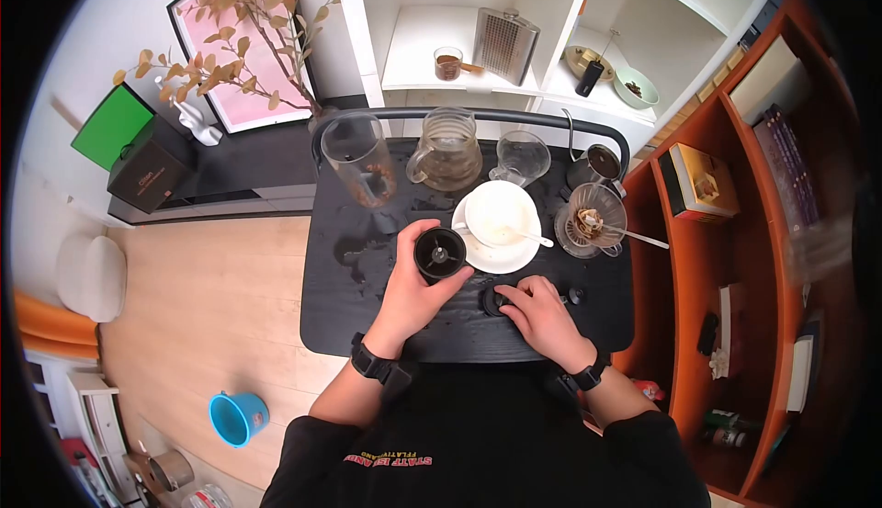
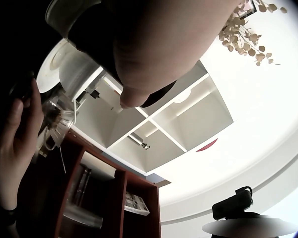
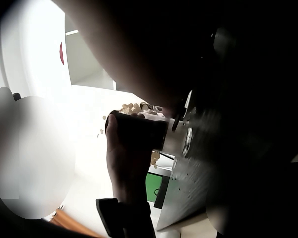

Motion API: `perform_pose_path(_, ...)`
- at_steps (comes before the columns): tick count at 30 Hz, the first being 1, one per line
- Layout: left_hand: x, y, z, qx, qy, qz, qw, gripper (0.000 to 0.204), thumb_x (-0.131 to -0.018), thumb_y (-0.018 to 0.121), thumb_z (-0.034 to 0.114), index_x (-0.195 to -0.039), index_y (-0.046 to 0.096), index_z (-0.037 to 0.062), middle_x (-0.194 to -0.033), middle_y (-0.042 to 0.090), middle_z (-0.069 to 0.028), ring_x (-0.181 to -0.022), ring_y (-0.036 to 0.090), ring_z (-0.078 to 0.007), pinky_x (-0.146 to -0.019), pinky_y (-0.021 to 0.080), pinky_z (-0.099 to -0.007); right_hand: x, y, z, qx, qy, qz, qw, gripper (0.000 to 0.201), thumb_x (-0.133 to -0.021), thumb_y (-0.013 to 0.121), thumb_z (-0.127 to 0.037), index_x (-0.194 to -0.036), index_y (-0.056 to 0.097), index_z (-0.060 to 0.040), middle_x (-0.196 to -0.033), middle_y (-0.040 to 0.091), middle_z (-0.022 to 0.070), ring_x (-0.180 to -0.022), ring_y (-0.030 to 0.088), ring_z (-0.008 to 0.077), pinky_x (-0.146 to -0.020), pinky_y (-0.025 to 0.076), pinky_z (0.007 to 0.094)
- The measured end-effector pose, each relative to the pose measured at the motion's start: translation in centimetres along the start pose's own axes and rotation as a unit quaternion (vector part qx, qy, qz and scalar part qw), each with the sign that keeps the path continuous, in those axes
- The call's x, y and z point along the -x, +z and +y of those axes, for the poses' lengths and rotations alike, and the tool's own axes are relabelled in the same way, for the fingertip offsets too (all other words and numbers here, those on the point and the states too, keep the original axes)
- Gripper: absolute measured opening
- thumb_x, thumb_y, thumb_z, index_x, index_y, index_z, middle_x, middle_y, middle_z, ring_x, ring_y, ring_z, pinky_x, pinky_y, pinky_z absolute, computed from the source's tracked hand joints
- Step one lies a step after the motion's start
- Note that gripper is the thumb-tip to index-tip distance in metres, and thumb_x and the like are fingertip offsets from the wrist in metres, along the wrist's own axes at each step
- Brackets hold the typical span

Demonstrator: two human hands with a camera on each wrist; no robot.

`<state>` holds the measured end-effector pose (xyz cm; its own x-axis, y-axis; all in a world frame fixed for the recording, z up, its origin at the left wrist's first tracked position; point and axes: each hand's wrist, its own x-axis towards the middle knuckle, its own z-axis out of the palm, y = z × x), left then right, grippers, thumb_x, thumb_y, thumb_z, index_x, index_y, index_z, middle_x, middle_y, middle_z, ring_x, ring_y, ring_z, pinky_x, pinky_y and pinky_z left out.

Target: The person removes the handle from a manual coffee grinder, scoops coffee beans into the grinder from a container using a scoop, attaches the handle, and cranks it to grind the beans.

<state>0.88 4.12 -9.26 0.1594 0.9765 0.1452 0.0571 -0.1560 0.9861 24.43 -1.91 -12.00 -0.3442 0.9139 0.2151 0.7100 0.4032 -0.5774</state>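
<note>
The left hand (image 1: 418,292) grips a black cylinder (image 1: 440,253) whose open top shows a metal shaft in the middle. From the side, the right wrist view shows the same cylinder (image 3: 139,131) with the left hand (image 3: 126,168) curled round it. Near the table's front edge the right hand (image 1: 544,317) has thumb and fingers on a small black round part (image 1: 497,301). A smaller black piece (image 1: 576,296) lies just right of that hand. Behind the cylinder, a white cup (image 1: 497,209) stands on a white saucer (image 1: 514,265) with a spoon (image 1: 542,241).
Along the back of the black table (image 1: 413,338) stand a tall glass (image 1: 358,159), a glass jug (image 1: 447,154), a smaller glass vessel (image 1: 524,159) and a metal pitcher (image 1: 602,163). A glass dripper (image 1: 597,207) is at the right. A blue bucket (image 1: 238,418) sits on the floor.
</note>
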Motion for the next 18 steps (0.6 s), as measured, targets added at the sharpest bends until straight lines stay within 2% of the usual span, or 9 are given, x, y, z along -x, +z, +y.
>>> perform_pose_path(6,0.1,-0.2,0.2,0.021,-0.036,-0.012,0.999,0.072,-0.08,0.082,0.003,-0.139,0.042,0.0067,-0.123,0.058,-0.005,-0.116,0.057,-0.0145,-0.102,0.046,-0.0305,-0.3,0.5,0.1,0.047,-0.005,0.008,0.999,0.03,-0.088,0.075,-0.018,-0.117,0.072,-0.01,-0.096,0.057,0.0067,-0.095,0.054,0.0264,-0.084,0.043,0.0387)
perform_pose_path(8,0.0,-0.2,-0.5,0.003,-0.022,-0.016,1.0,0.07,-0.081,0.082,0.003,-0.138,0.043,0.0058,-0.123,0.059,-0.0049,-0.116,0.057,-0.0141,-0.102,0.046,-0.0304,-0.4,0.7,0.2,0.052,-0.007,0.01,0.999,0.031,-0.086,0.076,-0.019,-0.116,0.072,-0.0105,-0.097,0.057,0.0063,-0.097,0.054,0.0263,-0.083,0.042,0.0391)
perform_pose_path(15,0.5,-0.5,-1.2,-0.015,-0.02,-0.023,0.999,0.061,-0.083,0.082,0.008,-0.134,0.048,0.0041,-0.123,0.057,-0.0073,-0.114,0.059,-0.0165,-0.099,0.048,-0.0322,-0.6,0.7,0.2,0.012,0.014,0.023,1.0,0.03,-0.084,0.077,-0.016,-0.113,0.073,-0.0098,-0.099,0.06,0.0063,-0.099,0.055,0.0265,-0.087,0.043,0.04)
perform_pose_path(18,0.5,-0.7,-1.4,-0.028,-0.023,-0.033,0.999,0.061,-0.083,0.082,0.01,-0.134,0.048,0.0036,-0.124,0.058,-0.0091,-0.116,0.059,-0.0194,-0.101,0.047,-0.0339,-0.7,0.2,0.1,-0.02,0.022,0.04,0.999,0.028,-0.085,0.076,-0.011,-0.112,0.071,-0.007,-0.103,0.06,0.0094,-0.102,0.057,0.0285,-0.09,0.048,0.0406)
